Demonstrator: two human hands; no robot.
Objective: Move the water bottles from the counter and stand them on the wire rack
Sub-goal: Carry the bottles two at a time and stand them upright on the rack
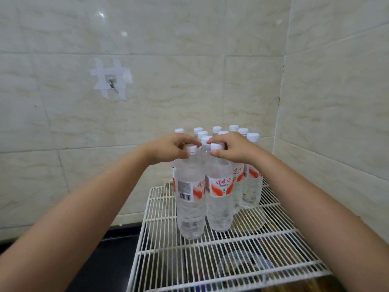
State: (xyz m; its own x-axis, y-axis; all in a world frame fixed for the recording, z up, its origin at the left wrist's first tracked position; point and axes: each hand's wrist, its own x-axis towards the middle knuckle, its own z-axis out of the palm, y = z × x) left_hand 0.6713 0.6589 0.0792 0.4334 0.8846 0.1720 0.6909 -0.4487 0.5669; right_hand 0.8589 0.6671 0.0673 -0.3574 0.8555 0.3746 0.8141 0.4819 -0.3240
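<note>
Two clear water bottles with white caps and red-and-white labels stand upright at the front of a group on the white wire rack point(242, 247). My left hand point(168, 149) pinches the neck of the left front bottle point(191, 207) just under its cap. My right hand point(233, 149) pinches the neck of the right front bottle point(220, 205) the same way. Both bottle bases rest on the rack wires. Behind them stand several more bottles point(251, 186) of the same kind, packed toward the back right corner.
Tiled walls meet in a corner behind the rack on the right. A taped hook point(111, 81) is fixed to the left wall. A dark counter point(101, 266) lies below and left of the rack. Dim objects show through the wires under the rack's front part.
</note>
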